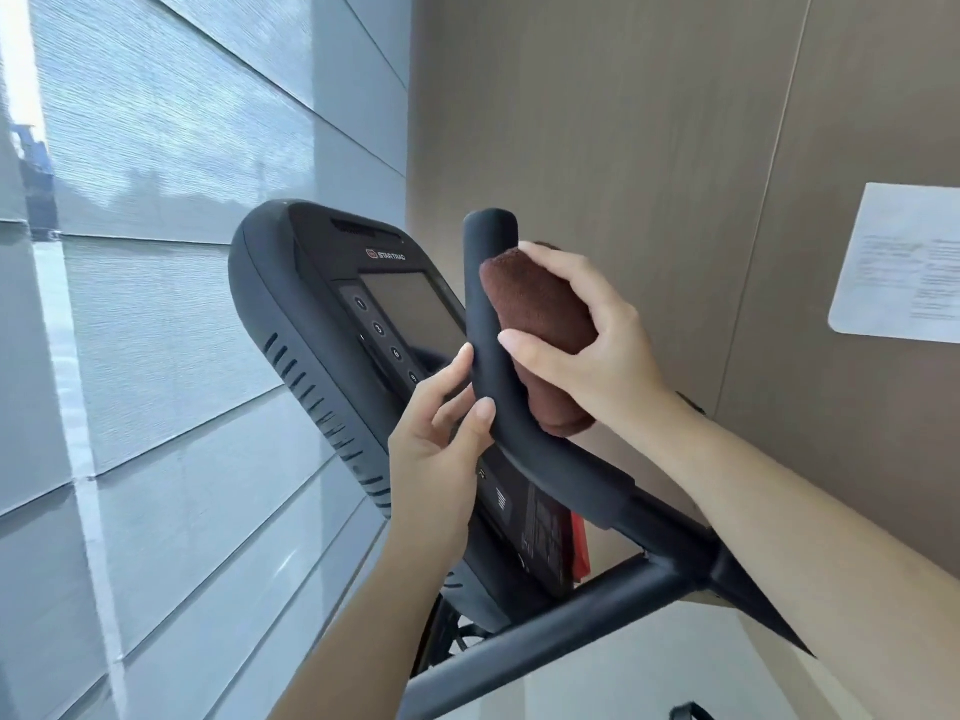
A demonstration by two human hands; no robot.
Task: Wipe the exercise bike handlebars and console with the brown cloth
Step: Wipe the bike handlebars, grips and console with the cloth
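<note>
1. Your right hand (587, 350) grips the brown cloth (535, 314). Its fingers (550, 257) curl over the folded wad, and the thumb reaches across the front onto the handlebar (475, 304).
2. The cloth is bunched into a thick pad and pressed against the upright grip from its 3 o'clock side. It covers the stretch from just below the rounded tip down to the bend. Judgement: the pad shape lets the palm spread pressure along the curve.
3. Your left hand (436, 444) sits at 7 o'clock of the cloth. Thumb and forefinger lie nearly straight against the bar's near and 9 o'clock faces, touching it but not wrapped round. It holds nothing. Judgement: it steadies the bar against the right hand's push.
4. The console (322, 262) lies at 9 o'clock of the grip, with the cloth clear of it. Judgement: the console has not yet been wiped, and the current step is the handlebar grip.
5. Risk, as judgement: your left fingertips hang just over the console keys and could press one.
6. A paper notice (904, 262) hangs on the wall (675, 122) at 3 o'clock, well apart from the work.
</note>
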